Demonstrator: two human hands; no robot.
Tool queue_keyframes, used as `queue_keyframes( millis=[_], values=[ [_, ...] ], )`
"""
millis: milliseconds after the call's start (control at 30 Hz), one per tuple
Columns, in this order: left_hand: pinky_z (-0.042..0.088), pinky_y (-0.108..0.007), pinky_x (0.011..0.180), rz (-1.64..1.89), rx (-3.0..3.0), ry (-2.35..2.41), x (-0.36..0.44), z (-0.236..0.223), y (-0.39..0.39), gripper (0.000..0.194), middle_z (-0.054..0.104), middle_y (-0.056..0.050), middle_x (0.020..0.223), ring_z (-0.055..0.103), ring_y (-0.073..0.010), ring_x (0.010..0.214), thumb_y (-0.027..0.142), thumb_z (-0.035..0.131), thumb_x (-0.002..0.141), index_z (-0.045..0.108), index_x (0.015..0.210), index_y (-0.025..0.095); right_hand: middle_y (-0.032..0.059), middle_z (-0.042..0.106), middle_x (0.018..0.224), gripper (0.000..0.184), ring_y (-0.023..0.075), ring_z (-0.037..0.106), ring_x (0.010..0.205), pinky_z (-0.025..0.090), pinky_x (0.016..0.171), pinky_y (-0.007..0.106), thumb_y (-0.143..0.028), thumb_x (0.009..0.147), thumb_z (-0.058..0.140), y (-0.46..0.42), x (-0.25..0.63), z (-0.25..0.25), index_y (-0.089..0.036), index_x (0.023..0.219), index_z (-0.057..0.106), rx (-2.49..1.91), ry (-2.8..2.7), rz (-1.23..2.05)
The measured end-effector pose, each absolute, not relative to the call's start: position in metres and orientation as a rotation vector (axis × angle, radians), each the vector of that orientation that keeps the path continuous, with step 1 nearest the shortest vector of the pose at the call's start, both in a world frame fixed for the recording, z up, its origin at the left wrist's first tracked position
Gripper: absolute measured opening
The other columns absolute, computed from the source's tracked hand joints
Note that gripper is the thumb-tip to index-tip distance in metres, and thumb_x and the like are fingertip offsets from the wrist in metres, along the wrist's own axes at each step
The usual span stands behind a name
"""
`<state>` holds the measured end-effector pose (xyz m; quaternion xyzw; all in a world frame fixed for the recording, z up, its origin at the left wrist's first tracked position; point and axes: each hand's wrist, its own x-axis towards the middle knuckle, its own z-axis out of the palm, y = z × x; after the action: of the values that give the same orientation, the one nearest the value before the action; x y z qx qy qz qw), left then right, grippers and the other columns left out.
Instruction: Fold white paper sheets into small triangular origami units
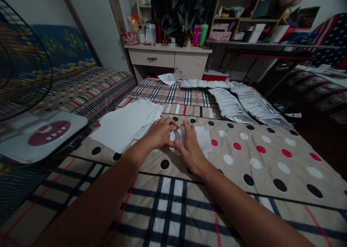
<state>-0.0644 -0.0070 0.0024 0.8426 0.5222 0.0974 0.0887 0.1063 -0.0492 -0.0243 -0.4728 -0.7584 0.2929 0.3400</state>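
A small white sheet of paper (204, 138) lies on the spotted bedspread beneath my hands, its right part showing. My left hand (162, 132) is at the sheet's left edge, fingers curled and thumb close to the fingertips, closed on the paper there. Across the middle of the sheet rests my right hand (191, 147), fingers stretched forward and thumb pointing left towards the other hand. The paper between the hands is partly hidden, so any fold there is hard to make out. Left of my left hand is a loose pile of white sheets (121, 126).
Rows of folded white papers (230, 104) lie at the far right of the bed (233, 182), with a single folded paper (169, 78) at its far edge. A fan (24, 59) and its white base (43, 135) stand left. A dresser (151, 57) is behind.
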Motion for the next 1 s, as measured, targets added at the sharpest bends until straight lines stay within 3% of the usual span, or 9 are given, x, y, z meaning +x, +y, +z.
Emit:
queue_keyframes(
  millis=[100,233,367,467,600,667,733,900,1000],
  values=[
    [0.039,-0.041,0.101,0.330,2.496,1.541,-0.065,0.004,-0.010,0.075,0.054,-0.007,0.129,0.047,-0.0305,0.122,0.058,0.078,0.059,0.063,0.126,0.027,0.0122,0.013,0.162,0.082,0.0314,-0.003,0.149,0.006,0.116,0.062,-0.067,0.090,0.034,-0.043,0.131,-0.028,-0.023,0.156,0.011,-1.284,-1.950,0.734],
    [0.040,-0.040,0.099,0.406,2.482,1.520,-0.066,0.000,-0.009,0.079,0.056,-0.006,0.128,0.050,-0.0303,0.118,0.059,0.081,0.054,0.064,0.125,0.028,0.0115,0.015,0.162,0.081,0.0296,0.001,0.150,0.006,0.118,0.059,-0.068,0.090,0.029,-0.035,0.150,-0.031,-0.023,0.155,0.012,-1.339,-1.831,0.720],
    [0.043,-0.036,0.092,0.665,2.339,1.606,-0.062,-0.010,-0.002,0.057,0.063,-0.006,0.117,0.057,-0.0263,0.108,0.048,0.081,0.061,0.070,0.113,0.027,0.0148,0.016,0.161,0.082,0.0302,0.010,0.149,0.010,0.118,0.057,-0.068,0.091,0.025,-0.034,0.151,-0.031,-0.018,0.155,0.013,-1.321,-1.766,0.715],
    [0.046,-0.030,0.073,0.846,2.134,1.653,-0.058,-0.016,0.004,0.050,0.069,-0.005,0.096,0.061,-0.0197,0.082,0.040,0.080,0.064,0.071,0.110,0.022,0.0162,0.020,0.160,0.080,0.0314,0.014,0.148,0.012,0.117,0.059,-0.067,0.091,0.030,-0.037,0.150,-0.029,-0.019,0.154,0.018,-1.288,-1.778,0.709],
    [0.035,-0.025,0.051,0.898,1.982,1.635,-0.055,-0.017,0.009,0.024,0.063,-0.001,0.061,0.051,-0.0137,0.055,0.034,0.075,0.066,0.076,0.084,0.019,0.0157,0.038,0.152,0.073,0.0354,0.020,0.146,0.011,0.114,0.064,-0.063,0.085,0.052,-0.043,0.150,-0.024,-0.022,0.144,0.040,-1.259,-1.955,0.608],
    [0.032,-0.024,0.048,1.000,1.908,1.611,-0.057,-0.016,0.010,0.013,0.060,0.000,0.055,0.049,-0.0124,0.051,0.030,0.073,0.066,0.072,0.067,0.017,0.0143,0.041,0.151,0.071,0.0366,0.023,0.145,0.009,0.114,0.066,-0.059,0.079,0.064,-0.045,0.150,-0.021,-0.024,0.138,0.048,-1.203,-2.098,0.498],
    [0.034,-0.022,0.046,1.157,1.722,1.598,-0.058,-0.015,0.010,0.012,0.061,0.000,0.055,0.050,-0.0116,0.049,0.027,0.073,0.063,0.069,0.064,0.015,0.0130,0.042,0.151,0.070,0.0363,0.026,0.144,0.010,0.114,0.066,-0.053,0.074,0.071,-0.047,0.148,-0.019,-0.025,0.135,0.051,-1.108,-2.216,0.356],
    [0.037,-0.019,0.037,1.261,1.194,1.487,-0.048,-0.004,0.000,0.029,0.062,0.003,0.057,0.049,-0.0093,0.036,0.023,0.072,0.063,0.058,0.087,0.016,0.0136,0.056,0.138,0.044,0.0331,0.043,0.135,0.028,0.111,0.060,-0.016,0.080,0.062,-0.046,0.142,-0.017,-0.018,0.124,0.060,-1.032,-2.225,0.070],
    [0.041,-0.018,0.038,1.239,1.082,1.376,-0.037,0.009,-0.008,0.034,0.062,0.004,0.060,0.054,-0.0102,0.039,0.023,0.072,0.064,0.052,0.091,0.017,0.0123,0.067,0.123,0.035,0.0288,0.057,0.121,0.044,0.102,0.050,-0.006,0.079,0.054,-0.042,0.146,-0.017,-0.018,0.110,0.067,-1.030,-2.083,0.051]
  ],
)
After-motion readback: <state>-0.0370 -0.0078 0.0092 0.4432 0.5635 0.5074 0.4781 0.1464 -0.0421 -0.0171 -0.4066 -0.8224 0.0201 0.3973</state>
